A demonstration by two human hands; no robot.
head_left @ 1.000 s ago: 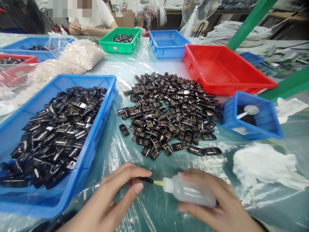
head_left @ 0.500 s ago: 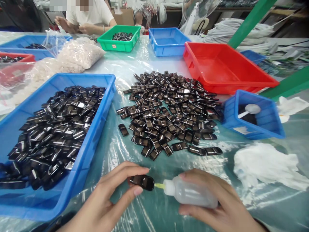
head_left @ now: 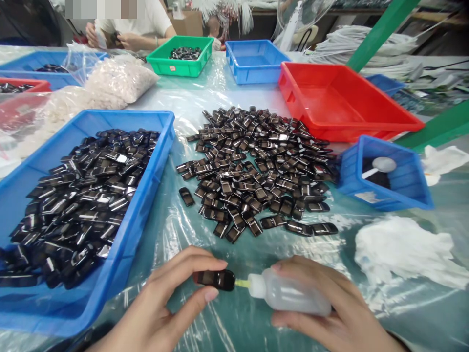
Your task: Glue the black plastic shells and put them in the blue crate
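My left hand point(head_left: 176, 293) pinches a small glossy black plastic piece point(head_left: 217, 279), shaped like a toy car body, between thumb and fingers. In my right hand point(head_left: 326, 298) lies a translucent squeeze bottle point(head_left: 289, 292) on its side, its white cap pointing left. The bottle's thin yellow tip point(head_left: 242, 283) meets the right end of the piece; whether anything flows out cannot be seen. Just beyond my hands, a heap of similar black pieces point(head_left: 252, 188) spreads over the plastic-covered table point(head_left: 161, 225).
A blue tray point(head_left: 166, 146) full of black pieces stands at left. On the right are a blue bin point(head_left: 388, 198) with a white scoop point(head_left: 383, 165), white cloth point(head_left: 406, 252) and a red tray point(head_left: 340, 98). Farther back: green tray point(head_left: 179, 68), blue tray point(head_left: 256, 76), bagged material point(head_left: 120, 80), a co-worker point(head_left: 146, 22).
The black piece has tilted slightly to lie more level in my left fingers. My right hand and the bottle stay almost still. Across the table, the co-worker's hands have shifted.
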